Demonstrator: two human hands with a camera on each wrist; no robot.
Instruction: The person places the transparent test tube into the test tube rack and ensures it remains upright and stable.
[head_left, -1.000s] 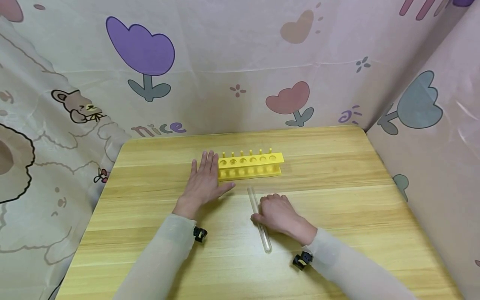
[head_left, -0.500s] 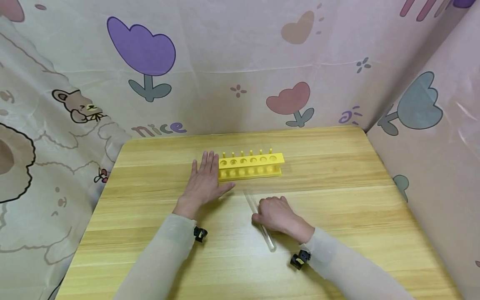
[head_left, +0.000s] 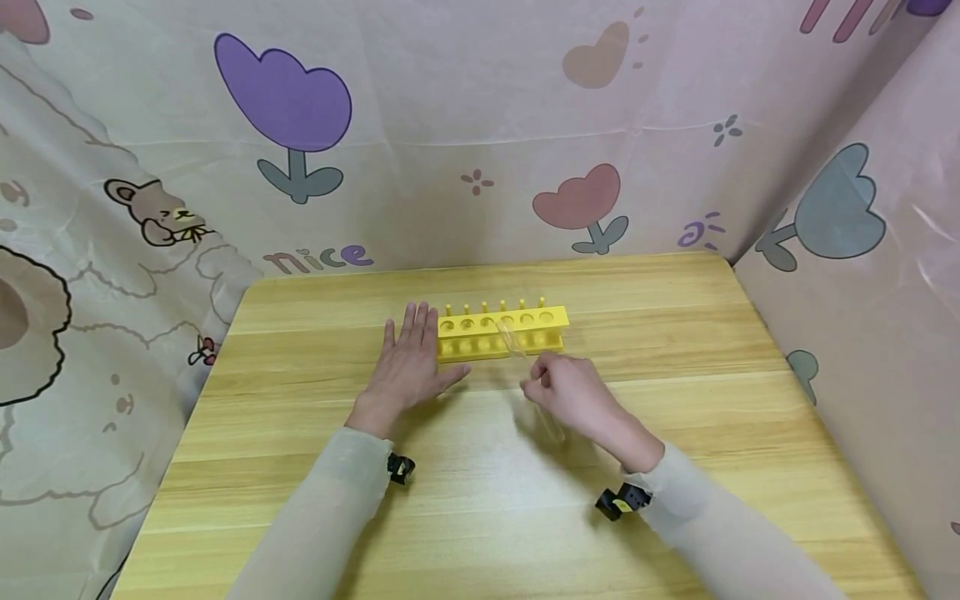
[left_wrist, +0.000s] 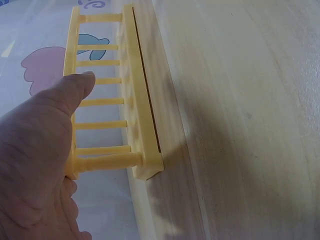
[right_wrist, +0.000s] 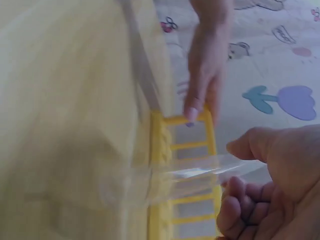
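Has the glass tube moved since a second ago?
Yes. The right hand has lifted the glass tube off the table, toward the yellow rack.

**Rack hemmed in on the left and front**

The left end of the yellow rack (head_left: 501,332) is blocked by the flat left hand (head_left: 408,362). Its front is crossed by the glass tube (head_left: 517,346) held in the right hand (head_left: 566,392). Bare bench (head_left: 675,333) is left open to the right and behind the rack, up to the curtain walls (head_left: 847,250).

A light wooden table (head_left: 675,467) stands in a corner. Pink cloth (head_left: 465,108) printed with tulips, hearts and a bunny hangs around it.
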